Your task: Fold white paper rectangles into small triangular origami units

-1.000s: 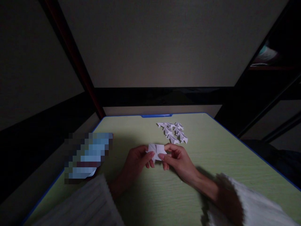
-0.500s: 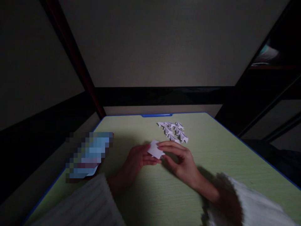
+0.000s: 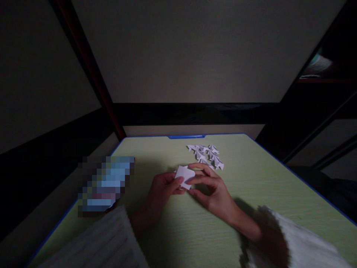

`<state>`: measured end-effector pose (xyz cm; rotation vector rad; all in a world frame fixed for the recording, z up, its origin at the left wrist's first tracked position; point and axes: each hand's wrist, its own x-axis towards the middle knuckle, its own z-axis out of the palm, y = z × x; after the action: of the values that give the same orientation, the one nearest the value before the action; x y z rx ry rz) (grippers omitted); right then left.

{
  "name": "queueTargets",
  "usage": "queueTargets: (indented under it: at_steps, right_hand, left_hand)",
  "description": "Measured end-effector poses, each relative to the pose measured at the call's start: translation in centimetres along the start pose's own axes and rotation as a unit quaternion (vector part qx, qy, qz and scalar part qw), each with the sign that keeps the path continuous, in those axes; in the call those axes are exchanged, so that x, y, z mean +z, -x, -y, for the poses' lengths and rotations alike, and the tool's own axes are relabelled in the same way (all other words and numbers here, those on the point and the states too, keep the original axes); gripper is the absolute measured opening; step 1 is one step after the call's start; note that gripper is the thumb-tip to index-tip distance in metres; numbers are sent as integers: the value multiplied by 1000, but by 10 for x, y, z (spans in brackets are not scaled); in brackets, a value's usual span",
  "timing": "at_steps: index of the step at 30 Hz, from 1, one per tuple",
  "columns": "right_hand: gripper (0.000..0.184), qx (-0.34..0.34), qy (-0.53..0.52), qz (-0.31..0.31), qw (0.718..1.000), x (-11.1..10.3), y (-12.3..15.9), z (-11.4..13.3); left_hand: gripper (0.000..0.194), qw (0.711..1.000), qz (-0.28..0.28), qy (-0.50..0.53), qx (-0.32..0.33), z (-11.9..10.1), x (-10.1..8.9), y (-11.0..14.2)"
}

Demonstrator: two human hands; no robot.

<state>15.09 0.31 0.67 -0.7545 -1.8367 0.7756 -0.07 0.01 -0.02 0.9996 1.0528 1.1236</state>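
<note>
Between my two hands is a small folded piece of white paper (image 3: pixel 185 175), held just above the table. My left hand (image 3: pixel 164 188) is closed on its left side, with the thumb lying across the front face. The fingertips of my right hand (image 3: pixel 213 188) pinch its right side and lower corner. Part of the paper's back is hidden by the fingers. Just beyond my right hand lie several folded white paper pieces (image 3: pixel 214 158), loosely grouped in two slanting rows.
A light green table (image 3: pixel 273 193) with a blue edge lies under my hands. On its left side rests a phone-like object (image 3: pixel 108 186), its screen blurred by pixels. A pale panel (image 3: pixel 195 56) stands behind the table.
The folded paper has turned between my fingers. My left thumb has moved onto its front face, and my right fingers have shifted along its edge.
</note>
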Motion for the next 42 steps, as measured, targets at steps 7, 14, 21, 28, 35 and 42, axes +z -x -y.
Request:
queueTargets:
  at_steps: [7,14,21,28,35,42]
  right_hand:
    - [21,44,-88,-9,995,-1,0,2]
    - [22,76,-146,3,986,1,-1,-3]
    - [19,105,-147,2,984,5,2,-9]
    - [17,90,-134,-13,987,3,0,-7]
    - [14,74,-101,-19,992,2,0,-4]
    - [13,70,-100,-17,992,0,-2,-5]
  left_hand:
    - [11,997,-30,-58,28,-6,5,2]
    - [11,994,-44,-92,38,-6,4,0]
    - [22,998,-62,-13,30,-8,7,1]
    - [30,997,-66,-13,37,-9,6,0]
    - [26,997,-64,-4,36,-11,6,2]
    - [27,997,-61,-12,40,-10,3,3]
